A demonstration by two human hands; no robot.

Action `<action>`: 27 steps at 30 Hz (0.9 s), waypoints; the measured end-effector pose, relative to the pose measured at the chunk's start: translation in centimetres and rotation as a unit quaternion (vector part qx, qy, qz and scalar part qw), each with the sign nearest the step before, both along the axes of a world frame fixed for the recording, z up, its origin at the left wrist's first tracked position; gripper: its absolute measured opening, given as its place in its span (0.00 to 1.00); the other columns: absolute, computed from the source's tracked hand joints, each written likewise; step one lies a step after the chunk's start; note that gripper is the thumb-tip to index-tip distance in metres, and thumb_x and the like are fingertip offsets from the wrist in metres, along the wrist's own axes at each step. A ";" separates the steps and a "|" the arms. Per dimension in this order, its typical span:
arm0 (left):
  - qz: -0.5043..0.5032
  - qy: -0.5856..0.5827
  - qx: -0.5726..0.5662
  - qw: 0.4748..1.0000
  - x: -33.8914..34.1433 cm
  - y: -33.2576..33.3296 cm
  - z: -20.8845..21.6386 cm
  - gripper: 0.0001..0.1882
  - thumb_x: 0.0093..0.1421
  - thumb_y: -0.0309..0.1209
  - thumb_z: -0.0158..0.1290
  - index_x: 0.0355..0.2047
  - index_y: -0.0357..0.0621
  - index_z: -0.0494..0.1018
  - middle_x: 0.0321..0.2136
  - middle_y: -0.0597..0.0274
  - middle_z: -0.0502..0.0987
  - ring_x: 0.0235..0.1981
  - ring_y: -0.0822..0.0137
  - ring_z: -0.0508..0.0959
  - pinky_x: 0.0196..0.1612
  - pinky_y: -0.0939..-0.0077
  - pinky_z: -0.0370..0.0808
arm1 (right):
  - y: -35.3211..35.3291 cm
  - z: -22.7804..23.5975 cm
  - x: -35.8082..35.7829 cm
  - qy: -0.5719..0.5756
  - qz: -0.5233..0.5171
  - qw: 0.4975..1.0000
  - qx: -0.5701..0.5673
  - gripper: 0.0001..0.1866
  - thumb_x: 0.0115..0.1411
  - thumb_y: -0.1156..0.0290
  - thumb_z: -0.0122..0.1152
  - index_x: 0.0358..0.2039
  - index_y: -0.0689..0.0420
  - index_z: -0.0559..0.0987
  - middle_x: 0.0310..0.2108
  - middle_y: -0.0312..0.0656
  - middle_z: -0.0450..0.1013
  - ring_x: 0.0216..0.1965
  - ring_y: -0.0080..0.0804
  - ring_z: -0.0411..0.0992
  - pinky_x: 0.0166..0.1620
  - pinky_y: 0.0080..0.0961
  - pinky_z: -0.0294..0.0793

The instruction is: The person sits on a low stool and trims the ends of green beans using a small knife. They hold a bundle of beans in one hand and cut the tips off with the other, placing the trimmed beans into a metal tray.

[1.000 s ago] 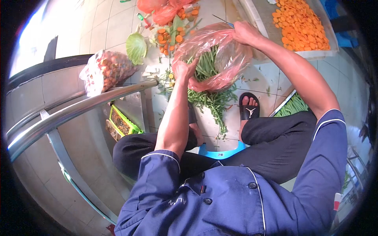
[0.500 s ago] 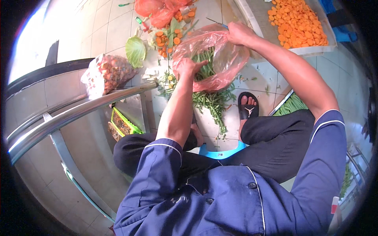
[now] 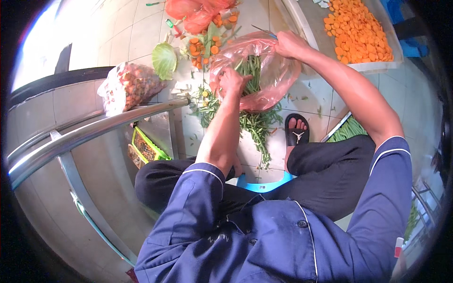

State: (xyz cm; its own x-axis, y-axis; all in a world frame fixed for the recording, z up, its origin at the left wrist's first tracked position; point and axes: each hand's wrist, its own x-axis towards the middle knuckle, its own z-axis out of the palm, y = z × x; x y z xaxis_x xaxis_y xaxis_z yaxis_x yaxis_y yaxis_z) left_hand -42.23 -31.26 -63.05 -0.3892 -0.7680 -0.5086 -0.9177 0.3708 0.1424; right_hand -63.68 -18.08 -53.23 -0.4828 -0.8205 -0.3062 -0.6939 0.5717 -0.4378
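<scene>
A thin red plastic bag [image 3: 283, 78] gapes in front of me with a bunch of long green beans [image 3: 253, 70] inside. My right hand [image 3: 289, 45] grips its far right rim, and a small knife [image 3: 264, 31] with a blue handle is in the same fist, blade pointing left. At the bag's left side, my left hand [image 3: 232, 81] is closed with its thumb against the beans; its fingertips are partly hidden. Below the bag, a heap of green trimmings [image 3: 257, 129] lies on the tiles between my feet.
Carrot slices fill a tray [image 3: 373, 61] at the far right. A metal rail [image 3: 94, 126] crosses the left, beside a filled clear bag [image 3: 130, 87]. Cabbage leaf [image 3: 164, 61], carrot pieces [image 3: 204, 47] and another red bag [image 3: 198, 14] lie ahead. Green beans [image 3: 349, 128] sit by my right knee.
My left hand has shifted slightly right and over the beans, which now stand more upright in the bag. My right hand keeps its grip on the rim and knife.
</scene>
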 end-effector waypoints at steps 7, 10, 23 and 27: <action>0.031 0.017 0.004 0.999 -0.9 1.3 -1.1 0.63 0.43 0.52 0.73 0.63 0.21 0.50 0.50 0.38 0.78 0.54 0.47 0.78 0.59 0.57 0.72 | -0.2 -0.3 -0.2 -0.013 -0.032 0.999 0.008 0.18 0.56 0.64 0.58 0.37 0.67 0.81 0.35 0.64 0.78 0.39 0.62 0.78 0.44 0.51 0.77; 0.046 0.040 0.008 0.998 -0.3 0.9 -1.5 0.62 0.42 0.50 0.74 0.63 0.22 0.50 0.50 0.35 0.77 0.53 0.47 0.79 0.60 0.58 0.72 | -0.2 -0.5 -0.3 0.002 -0.034 0.999 0.014 0.18 0.55 0.63 0.61 0.37 0.67 0.83 0.37 0.62 0.79 0.39 0.60 0.80 0.43 0.50 0.79; 0.137 0.202 0.078 0.967 1.1 0.4 1.2 0.49 0.38 0.36 0.73 0.58 0.29 0.62 0.48 0.38 0.77 0.50 0.47 0.79 0.56 0.61 0.75 | 0.1 -0.7 -0.7 -0.007 -0.035 0.999 0.011 0.19 0.59 0.60 0.60 0.36 0.67 0.82 0.35 0.63 0.79 0.39 0.60 0.79 0.43 0.50 0.78; 0.158 0.414 0.235 0.865 3.1 -2.0 2.7 0.40 0.39 0.29 0.69 0.54 0.32 0.68 0.48 0.45 0.77 0.48 0.55 0.79 0.53 0.65 0.76 | 0.0 -1.0 -0.6 -0.004 -0.047 0.999 0.013 0.18 0.58 0.62 0.62 0.37 0.67 0.83 0.35 0.62 0.79 0.39 0.58 0.80 0.42 0.48 0.79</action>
State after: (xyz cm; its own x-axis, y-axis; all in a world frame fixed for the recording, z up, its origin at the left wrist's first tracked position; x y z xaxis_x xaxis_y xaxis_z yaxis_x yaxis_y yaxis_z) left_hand -39.15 -33.28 -60.34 -0.5775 -0.6871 -0.4409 -0.4735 -0.1580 0.8665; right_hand -64.29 -18.10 -54.18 -0.5552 -0.7632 -0.3305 -0.6326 0.6455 -0.4280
